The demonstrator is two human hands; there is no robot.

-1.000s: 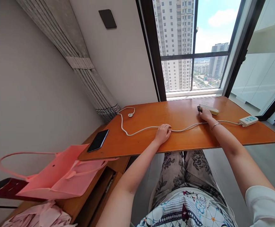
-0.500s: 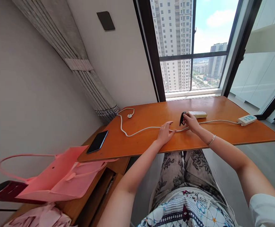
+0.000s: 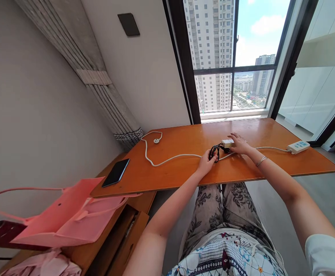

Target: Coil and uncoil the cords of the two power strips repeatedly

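Note:
My left hand (image 3: 206,164) is closed around a coiled black cable (image 3: 215,151) just above the wooden table. One end of the cable, a dark plug, reaches toward my right hand (image 3: 239,145). That hand has its fingers stretched out over a white block (image 3: 227,143) and hides most of it; whether it presses on the block I cannot tell. A white power cord (image 3: 174,157) runs beneath both hands across the table. It links a white plug (image 3: 156,140) at the left with a white power strip (image 3: 298,147) at the right.
A phone (image 3: 116,172) lies near the left edge of the wooden table (image 3: 144,177). Below that edge, a pink bag (image 3: 69,218) sits on a wooden cabinet beside an open drawer (image 3: 128,241). The window (image 3: 233,69) is behind the table.
The black cable has passed from my right hand to my left, which lifted and closed on it. My right hand opened and moved slightly right, over the white block.

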